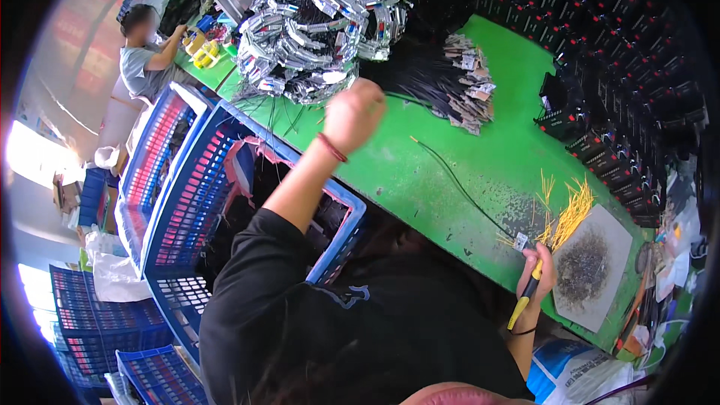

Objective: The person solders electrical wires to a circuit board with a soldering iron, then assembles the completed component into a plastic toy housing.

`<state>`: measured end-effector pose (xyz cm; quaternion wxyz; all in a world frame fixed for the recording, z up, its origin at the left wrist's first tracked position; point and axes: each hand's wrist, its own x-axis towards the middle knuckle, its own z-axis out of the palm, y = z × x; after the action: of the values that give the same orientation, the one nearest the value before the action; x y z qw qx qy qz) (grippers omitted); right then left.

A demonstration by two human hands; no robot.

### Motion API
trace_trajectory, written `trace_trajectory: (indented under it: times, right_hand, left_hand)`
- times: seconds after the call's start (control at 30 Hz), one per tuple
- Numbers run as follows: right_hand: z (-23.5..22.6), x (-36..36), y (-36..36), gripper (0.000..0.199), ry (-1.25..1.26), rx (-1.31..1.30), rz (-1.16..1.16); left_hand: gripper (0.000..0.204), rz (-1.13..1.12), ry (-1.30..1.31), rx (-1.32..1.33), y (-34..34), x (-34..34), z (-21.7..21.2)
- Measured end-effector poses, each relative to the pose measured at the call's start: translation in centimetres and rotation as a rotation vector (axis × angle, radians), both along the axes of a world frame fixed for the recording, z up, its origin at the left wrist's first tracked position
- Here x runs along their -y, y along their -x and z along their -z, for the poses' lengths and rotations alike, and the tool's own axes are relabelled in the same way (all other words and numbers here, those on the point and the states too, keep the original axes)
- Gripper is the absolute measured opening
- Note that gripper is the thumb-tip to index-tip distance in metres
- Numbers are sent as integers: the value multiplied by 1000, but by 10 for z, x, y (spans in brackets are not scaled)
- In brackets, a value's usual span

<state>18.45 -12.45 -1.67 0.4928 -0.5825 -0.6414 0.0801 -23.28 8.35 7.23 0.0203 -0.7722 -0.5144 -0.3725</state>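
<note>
My left hand point(356, 116) is over the green table beside a big heap of silver metal-ended cables point(307, 45); motion blurs its fingers, and whatever they may hold cannot be made out. Low on the right, my right hand point(541, 276) is closed around a slim tool with a yellow-and-black handle point(524, 303); its working end is hidden. Just beyond that hand lies a small silver connector point(520, 241), and a thin black cable point(459, 184) runs from there across the table. A bunch of thin yellow strands point(572, 214) spreads next to it.
Black cables with pale ends point(471, 82) lie bundled on the green table point(517, 49). A pale board point(616, 255) carries dark residue. Stacked black boxes point(600, 30) wall the far right. Blue crates point(180, 232) stand at left. Another person point(142, 60) sits at the far left.
</note>
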Motion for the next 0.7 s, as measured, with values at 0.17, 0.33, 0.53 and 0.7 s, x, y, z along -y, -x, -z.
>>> trace_trajectory:
  times: [0.17, 0.33, 0.53, 0.7]
  right_hand:
    - [1, 1, -4, 24, -45, -34, 25]
    - [2, 2, -1, 21, -72, 40, 66]
    - [0, 5, 5, 28, -127, -39, 49]
    - [-29, 17, 4, 24, -124, -326, 43]
  left_hand:
    - [14, -299, -234, -91, 54, -43, -69]
    - [18, -409, 38, -366, 100, -96, -84]
    - [6, 27, -53, -19, 20, -18, -117]
    - [25, 549, -70, -44, -54, 27, -166]
